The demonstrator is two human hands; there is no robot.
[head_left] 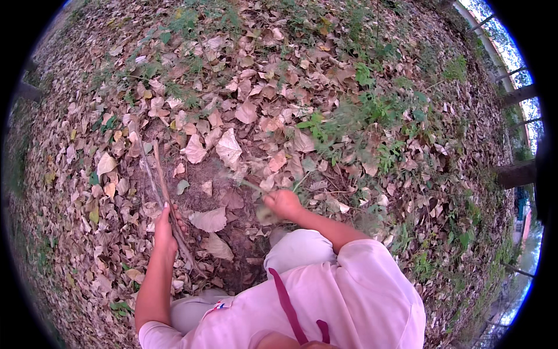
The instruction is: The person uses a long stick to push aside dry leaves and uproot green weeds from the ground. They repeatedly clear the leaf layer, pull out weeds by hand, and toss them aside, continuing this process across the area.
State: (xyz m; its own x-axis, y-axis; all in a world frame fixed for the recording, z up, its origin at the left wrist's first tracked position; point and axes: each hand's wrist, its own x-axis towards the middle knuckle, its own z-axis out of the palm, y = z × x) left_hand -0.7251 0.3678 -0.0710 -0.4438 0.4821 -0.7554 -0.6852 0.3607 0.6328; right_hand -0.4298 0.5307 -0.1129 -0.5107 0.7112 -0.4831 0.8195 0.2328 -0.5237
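Observation:
My left hand is closed around a small bundle of thin dry sticks. They reach up past the fingers and down below the palm, over the leafy ground. To the right, my right hand makes a fist around thin green stems, which poke out on both sides of it. A pale, smeared clump shows just under that fist; motion blurs it too much to name. Between the two hands, large dry leaves lie on brown soil.
Dry fallen leaves cover most of the ground. Green weeds grow at the right and far side. Tree trunks stand along the right rim. My bent knee is close below my right hand.

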